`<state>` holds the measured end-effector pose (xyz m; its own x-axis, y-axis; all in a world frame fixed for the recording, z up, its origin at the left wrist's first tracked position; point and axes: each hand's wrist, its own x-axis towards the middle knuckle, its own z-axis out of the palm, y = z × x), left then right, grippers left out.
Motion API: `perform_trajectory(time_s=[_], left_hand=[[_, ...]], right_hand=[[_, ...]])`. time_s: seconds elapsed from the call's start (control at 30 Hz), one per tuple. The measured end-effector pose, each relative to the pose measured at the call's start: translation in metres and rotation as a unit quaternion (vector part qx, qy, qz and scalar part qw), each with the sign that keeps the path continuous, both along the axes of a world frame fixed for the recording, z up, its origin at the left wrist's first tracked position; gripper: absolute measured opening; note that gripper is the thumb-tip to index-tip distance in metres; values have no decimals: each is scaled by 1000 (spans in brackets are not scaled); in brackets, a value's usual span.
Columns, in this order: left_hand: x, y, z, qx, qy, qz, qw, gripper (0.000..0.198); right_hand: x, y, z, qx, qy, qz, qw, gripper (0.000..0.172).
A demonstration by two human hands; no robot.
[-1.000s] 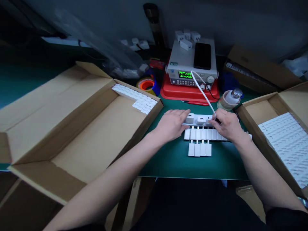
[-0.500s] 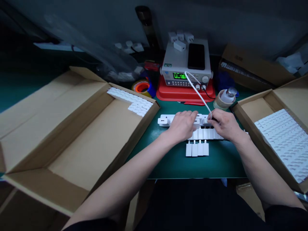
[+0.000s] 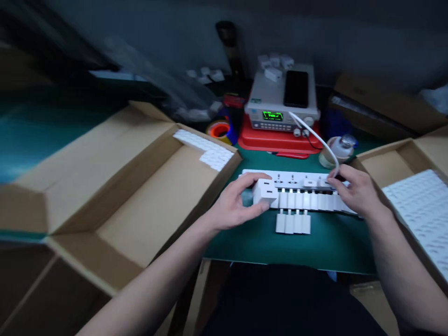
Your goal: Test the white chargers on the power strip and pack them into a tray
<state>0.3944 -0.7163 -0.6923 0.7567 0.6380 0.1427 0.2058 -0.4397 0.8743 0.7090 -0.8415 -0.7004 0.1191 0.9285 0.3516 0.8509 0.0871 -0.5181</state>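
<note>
Currently, the left hand (image 3: pixel 233 207) is closed around one white charger (image 3: pixel 265 192), thumb and fingers on its sides, and holds it at the left end of a white power strip (image 3: pixel 294 179). The right hand (image 3: pixel 357 192) is at the strip's right end, its fingertips (image 3: pixel 334 171) meeting a white cable (image 3: pixel 320 139) that comes down from a bench test meter (image 3: pixel 282 112). Whether those fingers are closed on anything cannot be told.

Count of chargers: one row of eight or more (image 3: pixel 304 201) lies against the strip's near edge (exact number blurred), and a row of four (image 3: pixel 293 223) lies nearer the person, all on a green mat (image 3: pixel 315 249). Four more sit on the meter, beside a black phone (image 3: pixel 296 88).

The meter stands on a red tray (image 3: pixel 276 140), and its green display is lit. One cardboard box (image 3: pixel 140 196) lies open on the left with a stack of chargers (image 3: pixel 203 147) at its far corner; another (image 3: pixel 402 161) on the right is packed with rows of them (image 3: pixel 423 210). Also noted: one tape roll (image 3: pixel 220 130) and one bottle (image 3: pixel 338 151).
</note>
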Motion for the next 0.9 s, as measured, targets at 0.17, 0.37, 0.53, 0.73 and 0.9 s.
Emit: perform_trajectory(time_s=[0.17,0.37,0.53,0.73,0.9], left_hand=[[-63,53,1,-57,-4,174,983,69],[-121,151,-17,-87,195,438,873,67],[-112,172,-22,-120,239,311,912,48],[-97,154,-4,11,326,251,912,49],[-69,66,6,208,248,217,921,42]], right_hand=[[2,-3,-4,30,-27,15,999,4],[7,-5,-7,27,-19,19,999,17],[6,0,-7,36,-57,51,996,24],[7,5,-14,31,-70,53,996,24],[1,4,-18,29,-17,21,999,14]])
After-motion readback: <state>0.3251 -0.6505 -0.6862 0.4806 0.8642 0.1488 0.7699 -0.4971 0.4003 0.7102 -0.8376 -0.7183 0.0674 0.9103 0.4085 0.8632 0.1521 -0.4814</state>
